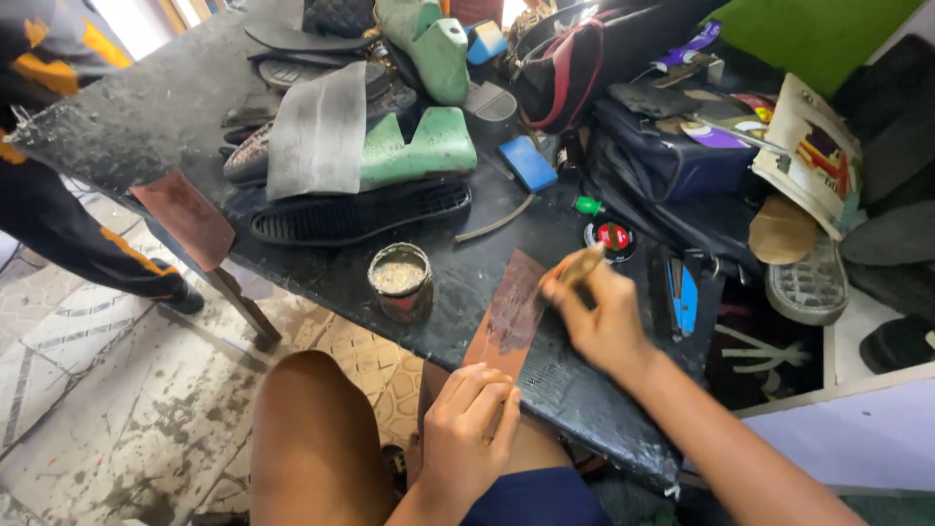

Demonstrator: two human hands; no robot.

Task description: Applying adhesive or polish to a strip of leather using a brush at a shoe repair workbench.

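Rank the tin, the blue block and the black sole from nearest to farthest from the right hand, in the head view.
From the right hand:
1. Blue block, up the table, slightly left.
2. Tin, to its left. These two are close to call.
3. Black sole, farthest, up-left beyond the tin.

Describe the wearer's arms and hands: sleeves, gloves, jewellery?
Both forearms are bare, no sleeves in view. The left hand and right hand wear no gloves, and no rings, watch or bracelets show. Dark blue shorts cover the lap; the knee is bare.
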